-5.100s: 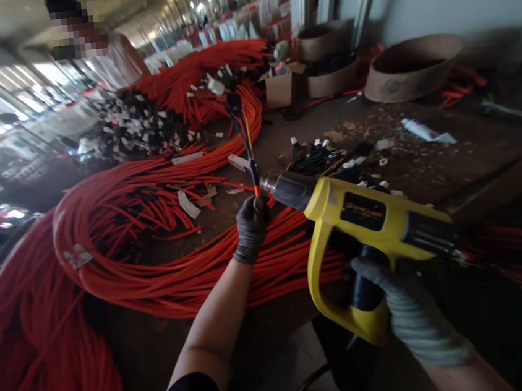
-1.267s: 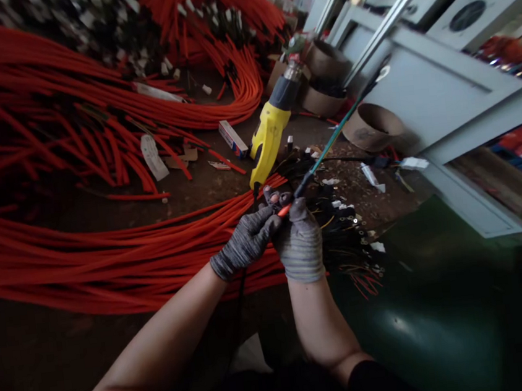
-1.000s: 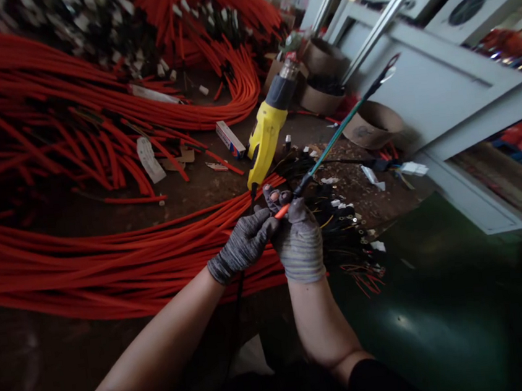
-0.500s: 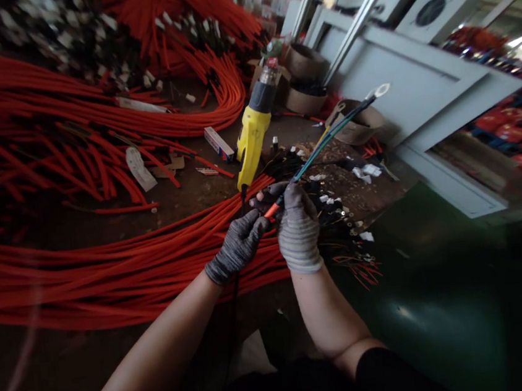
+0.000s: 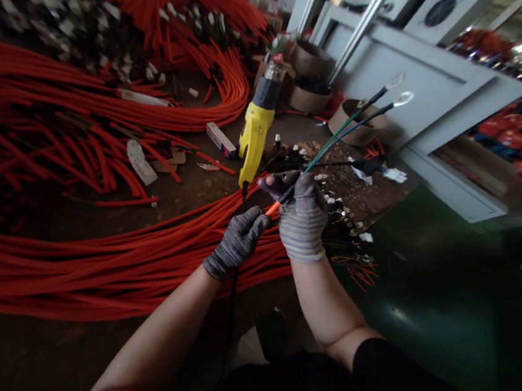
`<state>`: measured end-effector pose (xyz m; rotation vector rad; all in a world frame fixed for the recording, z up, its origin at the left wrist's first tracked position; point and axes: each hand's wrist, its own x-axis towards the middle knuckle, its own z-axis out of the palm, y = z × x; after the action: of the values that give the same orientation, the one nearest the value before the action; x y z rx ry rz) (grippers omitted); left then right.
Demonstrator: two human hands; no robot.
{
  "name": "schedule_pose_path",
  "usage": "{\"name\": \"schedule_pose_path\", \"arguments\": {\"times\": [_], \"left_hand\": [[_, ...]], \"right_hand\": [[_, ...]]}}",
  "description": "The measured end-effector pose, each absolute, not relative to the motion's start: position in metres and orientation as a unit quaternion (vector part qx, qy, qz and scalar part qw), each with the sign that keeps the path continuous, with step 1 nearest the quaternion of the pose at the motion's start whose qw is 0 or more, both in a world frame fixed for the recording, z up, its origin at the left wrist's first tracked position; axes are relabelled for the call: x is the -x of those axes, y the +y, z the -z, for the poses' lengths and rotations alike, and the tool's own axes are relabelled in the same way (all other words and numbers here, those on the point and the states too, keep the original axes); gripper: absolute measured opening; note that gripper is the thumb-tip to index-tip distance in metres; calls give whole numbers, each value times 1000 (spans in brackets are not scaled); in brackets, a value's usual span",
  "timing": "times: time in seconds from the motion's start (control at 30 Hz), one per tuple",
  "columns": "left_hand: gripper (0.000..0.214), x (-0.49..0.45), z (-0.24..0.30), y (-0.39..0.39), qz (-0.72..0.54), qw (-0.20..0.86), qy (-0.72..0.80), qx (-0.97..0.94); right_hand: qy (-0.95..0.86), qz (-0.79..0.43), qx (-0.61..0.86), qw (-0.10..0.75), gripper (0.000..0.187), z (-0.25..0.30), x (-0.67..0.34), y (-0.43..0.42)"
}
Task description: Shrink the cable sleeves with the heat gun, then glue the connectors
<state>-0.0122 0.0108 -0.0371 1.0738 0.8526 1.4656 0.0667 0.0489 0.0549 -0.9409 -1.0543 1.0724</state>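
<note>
The right hand (image 5: 303, 216), in a grey knit glove, has its grip pressed together, pinching a wire harness (image 5: 326, 148) just behind its orange sleeved end (image 5: 270, 209). Green and blue leads (image 5: 351, 121) run up and to the right from it, ending in bright ring terminals (image 5: 402, 98). The gloved left hand (image 5: 236, 241) curls close beside that orange tip; whether its grip touches it, I cannot tell. A yellow heat gun (image 5: 253, 140) stands upright on the bench (image 5: 195, 187) just beyond them, near heaped orange cables (image 5: 110, 267) and small black-wired terminals (image 5: 339, 224).
</note>
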Motion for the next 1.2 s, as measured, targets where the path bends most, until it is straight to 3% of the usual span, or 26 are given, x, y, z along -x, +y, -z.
{"name": "schedule_pose_path", "arguments": {"times": [0.43, 0.67, 0.8, 1.07, 1.2], "left_hand": [[54, 12, 27, 13, -610, 513, 342, -498], [52, 16, 25, 12, -602, 570, 300, -471], [50, 18, 27, 13, -600, 577, 298, -466], [52, 14, 31, 15, -598, 560, 323, -474], [48, 13, 29, 12, -617, 571, 331, -428]], "right_hand": [[-460, -527, 433, 568, 27, -30, -83, 29], [-407, -664, 352, 520, 38, -41, -87, 38], [-400, -665, 338, 533, 32, -46, -87, 43], [-332, -682, 372, 535, 41, -32, -88, 55], [-291, -677, 415, 533, 29, -30, -106, 55]]}}
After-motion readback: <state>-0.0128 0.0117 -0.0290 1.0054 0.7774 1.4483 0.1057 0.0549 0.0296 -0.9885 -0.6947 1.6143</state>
